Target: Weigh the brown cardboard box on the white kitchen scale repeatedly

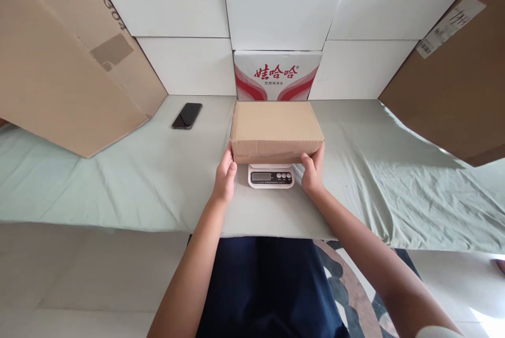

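Note:
A closed brown cardboard box (276, 122) is held level between my two hands at its near corners. My left hand (225, 176) grips the near left corner, thumb at the front face. On the near right corner, my right hand (313, 170) has its thumb on the front face and its fingers around the side. Directly beneath the box is a white digital kitchen scale (271, 184). Only its front panel with display and buttons shows; the box hides its platform, so I cannot tell whether the box rests on it.
A black phone (187, 115) lies left on the pale green cloth (130, 185). Behind the box stands a white and red carton (278, 75) against a white panelled wall (284, 1). Large cardboard pieces rise at the left (79, 54) and right (453, 75).

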Action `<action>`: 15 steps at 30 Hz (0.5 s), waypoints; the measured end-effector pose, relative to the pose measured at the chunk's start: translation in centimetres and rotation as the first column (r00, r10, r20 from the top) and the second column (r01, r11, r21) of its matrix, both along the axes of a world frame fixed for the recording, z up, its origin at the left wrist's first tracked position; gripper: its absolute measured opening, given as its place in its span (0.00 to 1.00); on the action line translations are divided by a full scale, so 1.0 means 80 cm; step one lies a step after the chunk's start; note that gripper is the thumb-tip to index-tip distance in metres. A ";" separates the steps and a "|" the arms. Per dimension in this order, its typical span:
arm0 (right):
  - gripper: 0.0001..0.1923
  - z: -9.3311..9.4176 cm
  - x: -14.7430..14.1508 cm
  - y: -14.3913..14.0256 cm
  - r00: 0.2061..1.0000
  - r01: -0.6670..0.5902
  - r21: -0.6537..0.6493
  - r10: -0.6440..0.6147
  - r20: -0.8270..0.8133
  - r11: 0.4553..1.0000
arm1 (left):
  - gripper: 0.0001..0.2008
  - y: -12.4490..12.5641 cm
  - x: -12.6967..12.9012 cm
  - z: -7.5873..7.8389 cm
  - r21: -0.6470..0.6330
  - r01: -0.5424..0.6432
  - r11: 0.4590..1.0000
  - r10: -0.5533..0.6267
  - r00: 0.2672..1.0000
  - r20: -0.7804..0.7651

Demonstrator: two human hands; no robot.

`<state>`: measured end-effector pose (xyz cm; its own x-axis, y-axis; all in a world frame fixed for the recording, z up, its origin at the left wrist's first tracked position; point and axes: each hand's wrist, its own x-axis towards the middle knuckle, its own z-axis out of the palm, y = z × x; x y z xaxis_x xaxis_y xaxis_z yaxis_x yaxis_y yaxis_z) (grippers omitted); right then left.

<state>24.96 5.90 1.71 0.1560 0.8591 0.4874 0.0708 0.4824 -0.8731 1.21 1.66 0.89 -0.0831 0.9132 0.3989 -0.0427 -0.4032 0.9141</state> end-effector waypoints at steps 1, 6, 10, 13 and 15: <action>0.29 0.000 0.000 0.000 1.000 0.001 0.000 -0.001 0.003 1.000 | 0.36 0.000 0.000 0.001 -0.002 0.001 1.000 -0.001 1.000 0.003; 0.28 -0.001 0.000 0.001 1.000 0.011 0.010 -0.011 0.013 1.000 | 0.37 -0.002 0.002 0.003 -0.010 -0.005 1.000 0.005 1.000 -0.006; 0.30 -0.004 0.004 0.004 0.998 0.056 0.036 -0.056 -0.008 0.998 | 0.37 -0.001 0.000 0.002 0.005 -0.032 0.999 0.032 0.999 0.004; 0.31 -0.009 0.008 0.010 0.995 0.077 0.045 -0.074 -0.064 0.996 | 0.35 0.002 -0.003 0.001 0.012 -0.056 0.998 0.055 0.997 0.050; 0.31 -0.012 0.010 0.015 0.993 0.081 0.039 -0.078 -0.087 0.996 | 0.35 0.003 -0.005 0.000 0.004 -0.075 0.997 0.074 0.995 0.068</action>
<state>25.79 7.07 0.77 0.2654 0.8215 0.5047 0.0363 0.5146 -0.8567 0.80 1.91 0.93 -0.1777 0.9007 0.3964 -0.0739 -0.4139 0.9073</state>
